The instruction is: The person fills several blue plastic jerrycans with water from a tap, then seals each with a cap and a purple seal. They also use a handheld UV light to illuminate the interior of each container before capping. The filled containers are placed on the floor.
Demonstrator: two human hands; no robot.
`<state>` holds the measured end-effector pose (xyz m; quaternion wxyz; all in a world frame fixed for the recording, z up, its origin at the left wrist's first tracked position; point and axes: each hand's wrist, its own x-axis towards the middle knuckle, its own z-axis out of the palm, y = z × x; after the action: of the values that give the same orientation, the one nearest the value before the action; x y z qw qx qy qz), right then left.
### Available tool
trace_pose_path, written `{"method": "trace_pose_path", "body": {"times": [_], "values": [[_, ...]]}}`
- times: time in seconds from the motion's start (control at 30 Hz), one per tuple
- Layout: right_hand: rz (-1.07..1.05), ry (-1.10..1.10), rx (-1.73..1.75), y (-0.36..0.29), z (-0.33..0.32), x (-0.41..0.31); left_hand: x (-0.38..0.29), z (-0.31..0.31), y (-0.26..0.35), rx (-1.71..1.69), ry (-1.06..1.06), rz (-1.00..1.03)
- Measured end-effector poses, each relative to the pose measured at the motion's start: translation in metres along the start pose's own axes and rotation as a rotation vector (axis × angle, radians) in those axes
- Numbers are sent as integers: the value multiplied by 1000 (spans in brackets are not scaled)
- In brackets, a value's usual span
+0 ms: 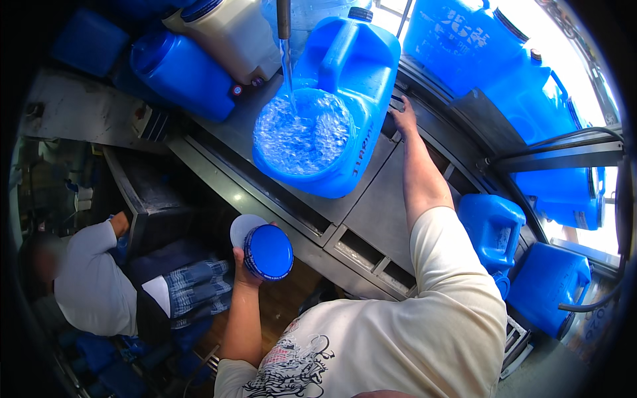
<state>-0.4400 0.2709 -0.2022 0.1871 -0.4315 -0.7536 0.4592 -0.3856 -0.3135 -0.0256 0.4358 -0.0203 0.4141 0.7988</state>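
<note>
My left hand (247, 271) holds a blue screw cap (269, 252) together with a round white disc (245, 230), over the floor in front of the steel counter. My right hand (404, 117) reaches past a large blue plastic water jug (374, 133) to its far right side; its fingers are partly spread, and whether they touch anything is unclear. Water (286, 64) streams from a metal pipe (283, 20) into the jug's wide round mouth, where the water churns near the rim. A small dark cap (360, 14) closes the jug's other opening. The jug bears handwriting.
Blue containers (181, 74) and a whitish one (239, 40) stand at the upper left. More blue jugs (532, 99) line the right, two lower down (490, 229) (550, 288). The steel counter (383, 199) has open slots. Another person (99, 283) bends by a metal cabinet at left.
</note>
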Motion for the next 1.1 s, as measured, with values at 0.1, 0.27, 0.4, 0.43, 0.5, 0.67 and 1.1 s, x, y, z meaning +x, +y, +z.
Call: {"method": "trace_pose_path", "body": {"times": [0.1, 0.27, 0.4, 0.43, 0.5, 0.67, 1.1], "values": [[13, 4, 16, 0, 1, -4, 0, 2, 0, -3, 17, 11], [45, -6, 27, -1, 1, -6, 1, 10, 3, -11, 49, 14], [23, 6, 65, -5, 3, -3, 0, 10, 5, -14, 20, -7], [26, 16, 99, -6, 4, -2, 0, 8, 5, -13, 21, -9], [32, 36, 145, -10, 5, 0, 0, 4, 4, -10, 17, -5], [70, 66, 138, -19, 6, 3, 4, -4, -2, -41, -6, -4], [199, -269, -325, 2, -10, 9, 2, -6, -19, 17, 2, 6]]}}
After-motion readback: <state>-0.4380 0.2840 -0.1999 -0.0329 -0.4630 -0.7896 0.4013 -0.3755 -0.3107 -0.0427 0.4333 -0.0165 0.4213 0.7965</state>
